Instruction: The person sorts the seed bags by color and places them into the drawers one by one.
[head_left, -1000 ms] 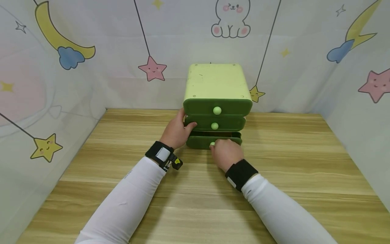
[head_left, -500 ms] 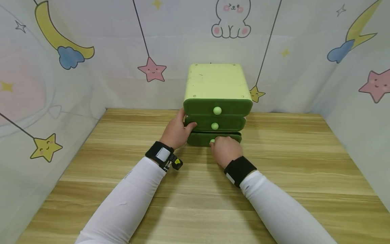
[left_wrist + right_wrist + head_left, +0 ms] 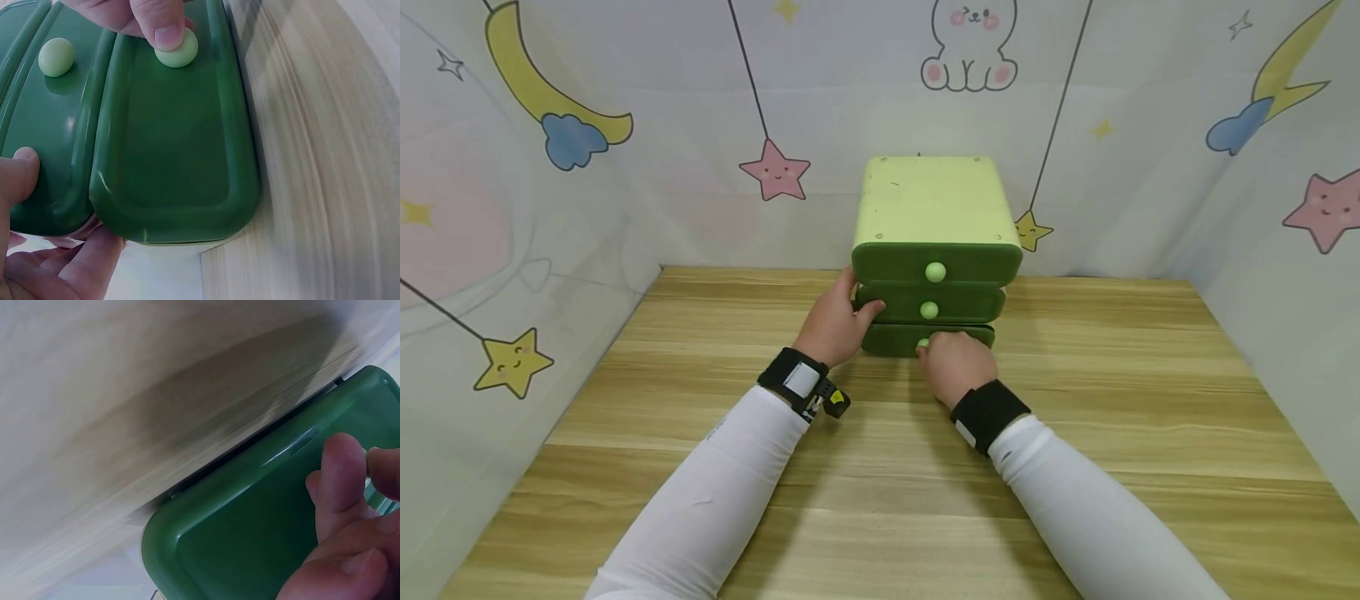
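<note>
A small three-drawer cabinet has a pale yellow-green top and dark green drawer fronts with round light green knobs. My right hand pinches the knob of the bottom drawer, whose front sits nearly flush; only a thin dark line shows above it at the right. On the cabinet's left side, my left hand holds the body, its thumb against the front of the middle drawer and its fingers around the side. In the right wrist view, the fingers partly cover the knob and the bottom drawer front.
The cabinet stands on a wood-grain table, near its back edge. Behind it hangs a white cloth backdrop printed with stars, moons and a bear-like animal. Similar cloth flanks the table on both sides.
The bottom drawer has slid inward, away from me, from partly open to almost closed, with my right hand moving along on its knob. My left hand has stayed in place.
</note>
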`<act>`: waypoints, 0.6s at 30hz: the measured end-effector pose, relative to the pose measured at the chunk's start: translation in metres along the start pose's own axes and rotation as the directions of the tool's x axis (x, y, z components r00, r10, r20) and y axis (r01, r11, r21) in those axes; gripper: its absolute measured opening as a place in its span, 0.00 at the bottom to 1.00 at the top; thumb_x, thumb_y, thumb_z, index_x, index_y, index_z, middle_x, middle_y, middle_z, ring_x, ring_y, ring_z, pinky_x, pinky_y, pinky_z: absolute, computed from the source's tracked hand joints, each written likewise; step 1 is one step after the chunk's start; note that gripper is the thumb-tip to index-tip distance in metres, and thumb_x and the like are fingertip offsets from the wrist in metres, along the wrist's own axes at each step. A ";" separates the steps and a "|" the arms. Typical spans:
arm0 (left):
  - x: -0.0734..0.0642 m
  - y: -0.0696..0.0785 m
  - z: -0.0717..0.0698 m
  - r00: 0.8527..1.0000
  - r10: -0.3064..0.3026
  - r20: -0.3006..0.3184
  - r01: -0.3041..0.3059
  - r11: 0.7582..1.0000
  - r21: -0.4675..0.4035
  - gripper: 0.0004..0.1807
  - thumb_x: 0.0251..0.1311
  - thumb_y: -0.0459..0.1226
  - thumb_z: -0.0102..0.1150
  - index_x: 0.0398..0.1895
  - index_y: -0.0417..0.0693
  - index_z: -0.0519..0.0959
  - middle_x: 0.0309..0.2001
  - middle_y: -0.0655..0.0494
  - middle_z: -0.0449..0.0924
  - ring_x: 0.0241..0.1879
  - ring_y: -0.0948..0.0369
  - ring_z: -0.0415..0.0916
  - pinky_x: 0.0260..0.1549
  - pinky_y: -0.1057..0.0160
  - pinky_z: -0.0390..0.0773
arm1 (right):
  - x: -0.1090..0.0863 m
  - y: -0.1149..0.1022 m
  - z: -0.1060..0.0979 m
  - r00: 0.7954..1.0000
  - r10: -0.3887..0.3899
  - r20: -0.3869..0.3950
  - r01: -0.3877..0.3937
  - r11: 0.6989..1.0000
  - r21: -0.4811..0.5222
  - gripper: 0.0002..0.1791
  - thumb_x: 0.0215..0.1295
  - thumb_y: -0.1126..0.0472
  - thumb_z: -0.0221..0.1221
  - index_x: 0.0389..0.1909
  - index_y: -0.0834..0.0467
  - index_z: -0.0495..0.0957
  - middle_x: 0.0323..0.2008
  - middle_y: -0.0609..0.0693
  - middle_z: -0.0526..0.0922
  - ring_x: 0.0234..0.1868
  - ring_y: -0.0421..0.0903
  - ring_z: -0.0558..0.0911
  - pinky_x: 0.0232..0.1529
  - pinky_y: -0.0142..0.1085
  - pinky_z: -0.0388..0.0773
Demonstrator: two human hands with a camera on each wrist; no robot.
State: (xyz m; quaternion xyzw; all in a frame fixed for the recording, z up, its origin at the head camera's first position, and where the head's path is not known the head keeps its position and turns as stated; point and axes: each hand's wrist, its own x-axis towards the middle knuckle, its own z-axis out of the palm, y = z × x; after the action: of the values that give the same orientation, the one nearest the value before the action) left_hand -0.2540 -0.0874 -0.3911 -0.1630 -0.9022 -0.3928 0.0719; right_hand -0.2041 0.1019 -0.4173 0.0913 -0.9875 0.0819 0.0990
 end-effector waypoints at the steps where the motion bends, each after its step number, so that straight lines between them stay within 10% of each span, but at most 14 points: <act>1: 0.000 0.000 0.000 1.000 0.000 0.000 0.000 1.000 -0.002 0.29 0.65 0.47 0.54 0.67 0.60 0.57 0.61 0.57 0.67 0.49 0.62 0.72 0.42 0.59 0.78 | 0.000 0.000 0.000 1.000 0.001 0.001 -0.001 1.000 -0.001 0.23 0.67 0.51 0.52 0.13 0.55 0.73 0.14 0.52 0.76 0.16 0.50 0.76 0.15 0.46 0.75; 18: 0.000 -0.001 0.001 1.000 0.009 -0.007 -0.009 1.000 -0.001 0.30 0.64 0.46 0.55 0.67 0.59 0.57 0.61 0.56 0.67 0.50 0.62 0.71 0.42 0.59 0.78 | 0.003 0.000 0.001 1.000 0.002 0.017 -0.002 1.000 0.006 0.24 0.68 0.52 0.52 0.10 0.53 0.71 0.11 0.49 0.73 0.13 0.47 0.74 0.12 0.42 0.73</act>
State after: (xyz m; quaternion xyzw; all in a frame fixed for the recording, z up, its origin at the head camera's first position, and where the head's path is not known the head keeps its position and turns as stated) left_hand -0.2544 -0.0876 -0.3923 -0.1655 -0.9011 -0.3934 0.0766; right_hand -0.2074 0.1016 -0.4179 0.0912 -0.9882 0.0842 0.0902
